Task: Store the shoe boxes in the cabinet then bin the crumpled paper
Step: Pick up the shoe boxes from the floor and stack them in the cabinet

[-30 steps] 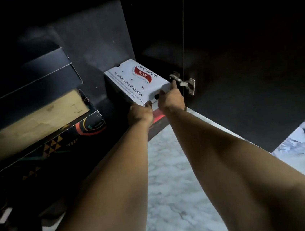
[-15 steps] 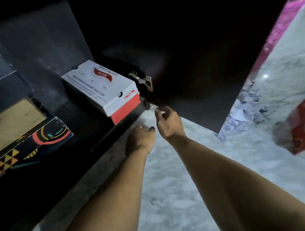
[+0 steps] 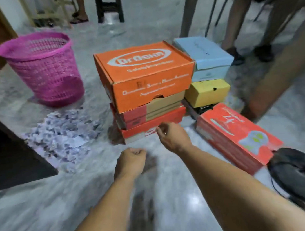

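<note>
A stack of shoe boxes stands on the marble floor: an orange box (image 3: 143, 75) on top, a red and tan box (image 3: 148, 115) under it, a red box (image 3: 149, 129) at the bottom. Behind to the right, a light blue box (image 3: 205, 57) sits on a yellow box (image 3: 207, 92). A long red box (image 3: 236, 134) lies at the right. Crumpled paper (image 3: 63, 134) is heaped on the floor left of the stack, in front of a pink mesh bin (image 3: 43, 68). My left hand (image 3: 132, 160) is a loose fist, empty. My right hand (image 3: 172, 135) hovers by the bottom red box, fingers curled, holding nothing.
The dark cabinet door (image 3: 6, 149) juts in at the left edge. A black round fan base (image 3: 300, 173) with a cord lies at the right. Table legs, a stool and other people's legs (image 3: 238, 12) stand at the back.
I let go of the white and red box inside the cabinet, drew both hands out, and my view swung right to the floor with the remaining boxes, paper and bin.
</note>
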